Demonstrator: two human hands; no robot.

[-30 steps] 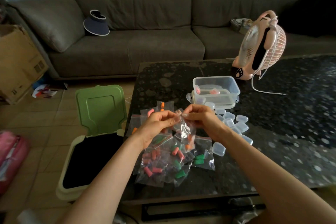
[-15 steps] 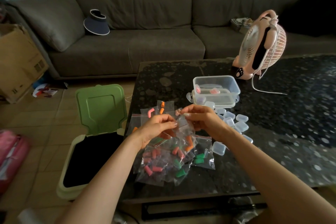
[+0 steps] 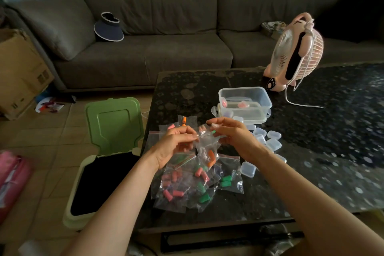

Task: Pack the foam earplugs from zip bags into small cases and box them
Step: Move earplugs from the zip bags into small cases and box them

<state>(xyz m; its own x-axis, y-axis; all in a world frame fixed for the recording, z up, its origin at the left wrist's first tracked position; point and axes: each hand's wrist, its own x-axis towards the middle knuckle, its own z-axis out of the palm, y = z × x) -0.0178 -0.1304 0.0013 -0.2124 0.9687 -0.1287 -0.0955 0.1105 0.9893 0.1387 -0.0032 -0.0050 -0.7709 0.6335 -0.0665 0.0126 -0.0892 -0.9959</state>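
One bin (image 3: 71,199): on floor left of table, green lid (image 3: 113,122) flipped up, dark inside.
Left hand (image 3: 176,145): above table's near-left part, fingers curled, thumb and fingertips pinching left side of held zip bag (image 3: 204,147) at its top edge.
Held zip bag: clear, hanging between both hands above the pile, orange earplugs (image 3: 211,157) sunk to bottom.
Bag pile (image 3: 182,189): loose zip bags flat on table under hands; pink, green, orange plugs inside.
Right hand (image 3: 234,137): fingers curled, pinching right side of same top edge; seal open or closed, cannot tell.
Small cases (image 3: 270,141): clear, scattered on table just right of right hand.
Clear box (image 3: 264,97): behind cases, open-topped, stacked on lidded container, pinkish pieces inside, blurred.
Fan (image 3: 295,52): pink, upright at table's far edge.
Table (image 3: 322,141): dark speckled top.
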